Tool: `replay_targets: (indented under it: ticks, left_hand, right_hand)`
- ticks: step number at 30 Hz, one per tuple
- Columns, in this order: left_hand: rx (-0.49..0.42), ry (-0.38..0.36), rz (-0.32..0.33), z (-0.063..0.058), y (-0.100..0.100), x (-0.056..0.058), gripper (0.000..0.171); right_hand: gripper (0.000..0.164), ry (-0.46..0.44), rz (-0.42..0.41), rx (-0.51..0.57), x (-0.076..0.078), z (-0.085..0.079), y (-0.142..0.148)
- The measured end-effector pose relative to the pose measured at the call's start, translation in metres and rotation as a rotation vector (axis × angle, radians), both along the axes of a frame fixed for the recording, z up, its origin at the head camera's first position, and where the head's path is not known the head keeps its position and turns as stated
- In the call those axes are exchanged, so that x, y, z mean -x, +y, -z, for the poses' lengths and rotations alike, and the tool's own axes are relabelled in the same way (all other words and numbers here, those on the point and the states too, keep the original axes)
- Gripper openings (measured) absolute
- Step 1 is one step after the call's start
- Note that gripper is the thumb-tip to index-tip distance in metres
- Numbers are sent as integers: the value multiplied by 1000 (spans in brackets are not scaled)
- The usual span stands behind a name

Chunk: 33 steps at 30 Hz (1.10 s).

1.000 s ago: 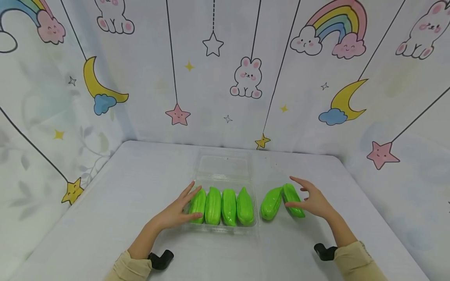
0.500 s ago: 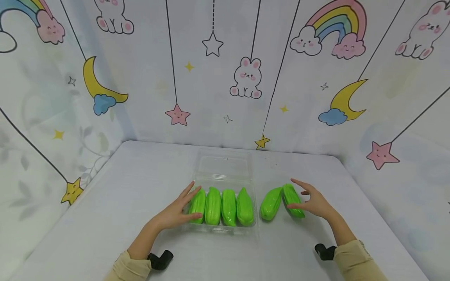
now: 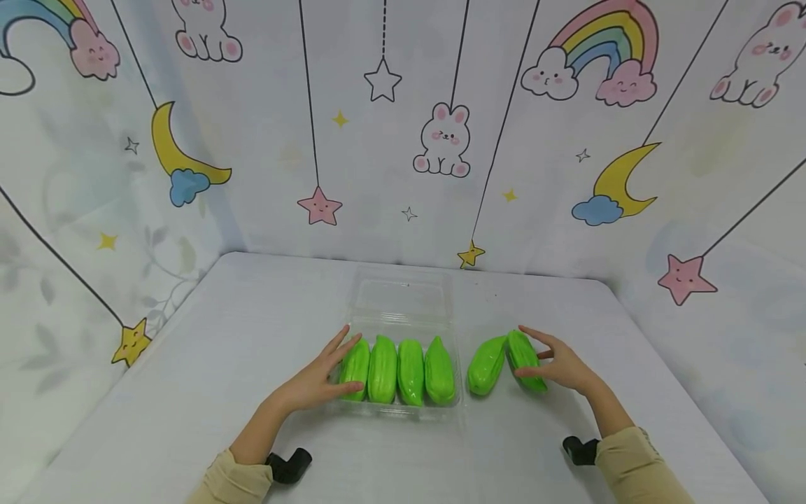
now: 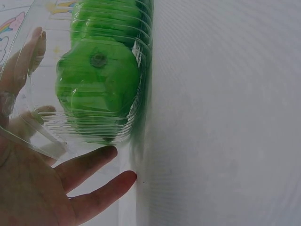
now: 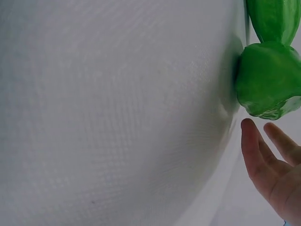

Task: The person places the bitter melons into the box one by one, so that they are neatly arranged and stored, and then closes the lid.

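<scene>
Several long, bright green, ridged fruits (image 3: 382,371) lie side by side in a clear plastic clamshell box (image 3: 412,413), its lid (image 3: 400,294) tipped back behind it. My left hand (image 3: 313,378) spreads its fingers over the box's left end; in the left wrist view fingers show behind and through the clear wall (image 4: 91,127). Two more green fruits lie outside, right of the box: a tilted one (image 3: 485,367) and the rightmost one (image 3: 521,353). Around that rightmost fruit's right side is my right hand (image 3: 563,364), fingers spread. The right wrist view shows a small gap between fingertips and fruit (image 5: 270,80).
A white cloth covers the table (image 3: 252,308), and a patterned curtain (image 3: 252,140) stands behind and at the sides. Black camera mounts sit at the left wrist (image 3: 290,465) and right wrist (image 3: 579,450), low over the table.
My right hand has come slightly lower and closer round the rightmost fruit, its fingers drawing a little nearer to it. The left hand, the box and the fruits look unmoved.
</scene>
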<state>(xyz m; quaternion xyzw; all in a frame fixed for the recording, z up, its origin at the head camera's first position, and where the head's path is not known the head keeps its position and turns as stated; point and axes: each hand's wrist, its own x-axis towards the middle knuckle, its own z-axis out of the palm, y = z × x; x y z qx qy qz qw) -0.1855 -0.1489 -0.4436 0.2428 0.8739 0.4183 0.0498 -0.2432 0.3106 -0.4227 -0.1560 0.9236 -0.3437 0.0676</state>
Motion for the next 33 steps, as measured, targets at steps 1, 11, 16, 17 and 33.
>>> replay_targets:
  ticks: [1, 11, 16, 17, 33]
  left_hand:
    - [1, 1, 0, 0, 0, 0, 82]
    - [-1, -2, -4, -1, 0, 0, 82]
    - [1, -1, -4, -1, 0, 0, 82]
    - [2, 0, -3, -1, 0, 0, 82]
    - [3, -4, -1, -2, 0, -1, 82]
  right_hand:
    - [86, -4, -3, 4, 0, 0, 0]
    - [88, -56, -29, 17, 2, 2, 2]
    - [88, -80, -29, 33, 2, 2, 2]
    - [88, -86, -30, 40, 2, 2, 2]
    - [91, -172, -33, 142, 2, 4, 4]
